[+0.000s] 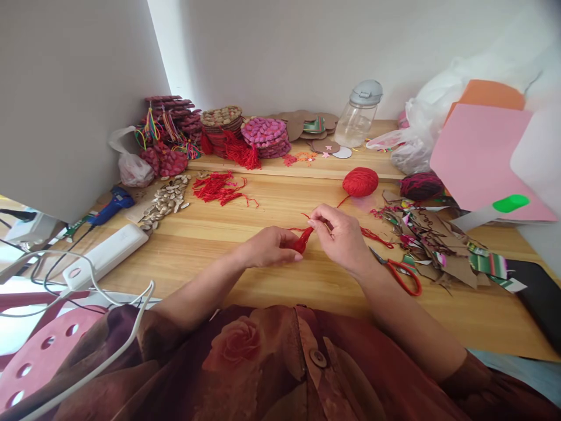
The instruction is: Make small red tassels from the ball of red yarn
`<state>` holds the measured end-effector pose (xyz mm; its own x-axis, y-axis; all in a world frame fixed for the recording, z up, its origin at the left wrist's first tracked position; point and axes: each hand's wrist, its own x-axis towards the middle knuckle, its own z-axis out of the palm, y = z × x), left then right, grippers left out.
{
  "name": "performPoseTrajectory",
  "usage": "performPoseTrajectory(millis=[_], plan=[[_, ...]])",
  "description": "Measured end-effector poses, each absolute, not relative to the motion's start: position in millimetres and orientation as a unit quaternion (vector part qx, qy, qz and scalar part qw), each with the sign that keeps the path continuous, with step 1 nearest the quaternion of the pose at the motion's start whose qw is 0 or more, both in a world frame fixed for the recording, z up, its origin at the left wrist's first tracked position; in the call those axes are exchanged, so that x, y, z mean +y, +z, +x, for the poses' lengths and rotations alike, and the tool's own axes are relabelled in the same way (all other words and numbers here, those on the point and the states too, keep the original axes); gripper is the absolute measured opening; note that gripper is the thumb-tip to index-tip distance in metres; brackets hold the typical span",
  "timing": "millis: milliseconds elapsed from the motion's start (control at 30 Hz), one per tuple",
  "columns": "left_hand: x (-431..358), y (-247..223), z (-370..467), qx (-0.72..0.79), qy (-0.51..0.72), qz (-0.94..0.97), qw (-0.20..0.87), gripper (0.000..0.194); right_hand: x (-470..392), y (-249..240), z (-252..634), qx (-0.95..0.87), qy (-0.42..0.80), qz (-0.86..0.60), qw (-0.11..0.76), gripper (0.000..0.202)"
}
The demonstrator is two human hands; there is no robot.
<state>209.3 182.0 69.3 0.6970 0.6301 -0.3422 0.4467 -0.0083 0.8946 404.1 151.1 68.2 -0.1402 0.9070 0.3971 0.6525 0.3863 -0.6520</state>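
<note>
Between my two hands, above the wooden table, is a small bundle of red yarn (pixel 304 241). My left hand (pixel 275 247) is closed round its lower part, with the thumb along the near side. The fingertips of my right hand (pixel 339 234) pinch the upper end, where a thin strand sticks out. More loose red yarn strands (pixel 376 236) lie just right of my right hand. Beyond the hands rests a ball of red yarn (pixel 360 182), with a strand trailing from it. Scissors with orange handles (pixel 404 276) lie to the right of my right wrist.
Several red tassels (pixel 219 188) and a heap of shells (pixel 166 202) lie at the left, near a blue glue gun (pixel 114 204) and a white power strip (pixel 105 257). Stacked decorated discs (pixel 266 135) and a bottle (pixel 358 117) stand behind. Cardboard scraps (pixel 438 245) cover the right side.
</note>
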Motion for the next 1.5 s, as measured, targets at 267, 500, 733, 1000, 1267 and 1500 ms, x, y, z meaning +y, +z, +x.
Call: performPoseTrajectory(millis=[267,500,733,1000,1267,1500], plan=[[206,85,215,0.360,0.262,0.470,0.762,0.033,149,72,403,-0.757,0.160,-0.508,0.378,0.013],[208,65,240,0.377,0.169,0.413,0.812,0.045,156,66,412,-0.768,0.088,-0.524,0.356,0.015],[204,56,230,0.383,0.114,0.393,0.828,0.054,161,64,415,-0.778,0.034,-0.526,0.343,0.018],[191,52,228,0.369,0.112,0.401,0.831,0.038,162,65,419,-0.763,0.031,-0.530,0.368,0.018],[181,51,234,0.398,0.131,0.531,0.737,0.022,161,65,419,-0.699,0.147,-0.552,0.431,0.010],[176,55,231,0.400,0.090,0.636,0.654,0.025,156,67,414,-0.692,0.177,-0.544,0.441,0.010]])
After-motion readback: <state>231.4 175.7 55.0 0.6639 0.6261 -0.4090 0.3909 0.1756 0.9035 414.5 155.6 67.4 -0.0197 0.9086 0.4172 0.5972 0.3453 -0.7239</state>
